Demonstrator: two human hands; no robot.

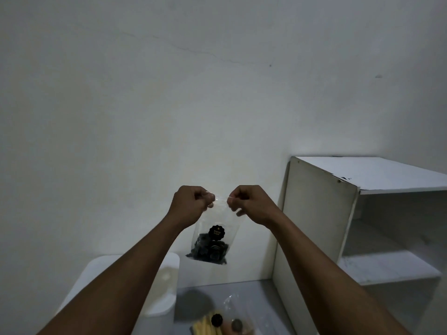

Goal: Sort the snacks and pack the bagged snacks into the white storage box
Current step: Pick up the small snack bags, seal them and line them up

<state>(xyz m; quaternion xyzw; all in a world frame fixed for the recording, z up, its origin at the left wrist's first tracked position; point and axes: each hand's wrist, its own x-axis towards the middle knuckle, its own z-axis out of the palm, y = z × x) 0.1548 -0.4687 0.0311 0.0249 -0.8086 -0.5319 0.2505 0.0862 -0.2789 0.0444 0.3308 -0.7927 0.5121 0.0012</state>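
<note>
A clear plastic bag of dark snacks point(210, 246) with a round black label hangs in the air in front of the wall. My left hand point(191, 200) pinches its top left corner and my right hand point(246, 201) pinches its top right corner, both raised at chest height. Below, the white storage box point(167, 296) stands at the lower left, largely hidden by my left forearm. Another clear bag with pale yellow sticks point(209, 326) and a black label lies on the grey surface at the bottom edge.
A white open shelf unit point(321, 213) stands on the right, its side panel close to my right forearm. The grey surface point(254, 293) runs between the box and the shelf. A plain white wall fills the background.
</note>
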